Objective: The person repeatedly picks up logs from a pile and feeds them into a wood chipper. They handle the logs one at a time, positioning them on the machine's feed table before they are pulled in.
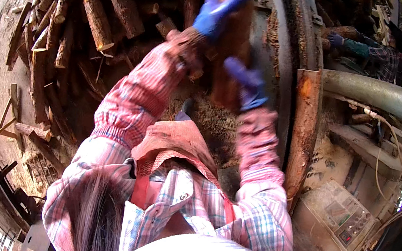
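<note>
Both my hands wear blue gloves and grip one reddish-brown log (233,41) that stands almost upright in front of me. My left hand (217,11) wraps around its upper part. My right hand (248,82) clasps it lower down, on the right side. The log's top runs out of the picture at the upper edge. My pink plaid sleeves reach up from the lower middle. Behind the log curves the rim of a large round machine drum (282,44).
A pile of cut logs (97,14) lies at the upper left. A peeled orange post (304,131) stands right of my arms. A grey pipe (379,96) and a control panel (344,214) are at right. Another person's gloved hand (336,40) works at upper right.
</note>
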The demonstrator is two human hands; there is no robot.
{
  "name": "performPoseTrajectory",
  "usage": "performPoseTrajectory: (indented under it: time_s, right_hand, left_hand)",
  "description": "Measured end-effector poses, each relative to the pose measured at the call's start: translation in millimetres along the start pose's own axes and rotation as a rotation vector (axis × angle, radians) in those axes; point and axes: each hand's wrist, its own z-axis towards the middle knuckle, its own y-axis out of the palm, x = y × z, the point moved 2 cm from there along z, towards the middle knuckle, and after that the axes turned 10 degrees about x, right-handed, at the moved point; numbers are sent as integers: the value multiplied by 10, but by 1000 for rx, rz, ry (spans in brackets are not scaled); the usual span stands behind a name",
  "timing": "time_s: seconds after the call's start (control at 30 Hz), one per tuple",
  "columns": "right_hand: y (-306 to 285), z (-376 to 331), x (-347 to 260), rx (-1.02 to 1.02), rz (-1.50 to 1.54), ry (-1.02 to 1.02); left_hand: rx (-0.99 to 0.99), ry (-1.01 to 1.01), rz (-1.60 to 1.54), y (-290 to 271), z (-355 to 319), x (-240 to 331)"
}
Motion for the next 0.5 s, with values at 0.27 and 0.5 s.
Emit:
performPoseTrajectory:
  time_s: [0.27, 0.5]
  right_hand:
    - [-1546, 1144, -1154, 287, -1365, -150]
    - [-2418, 817, -443, 216, -1190, -270]
  left_hand:
    - [-33, -118, 343, -319, -260, -333]
    - [346, -352, 832, -2801, -1597, -1488]
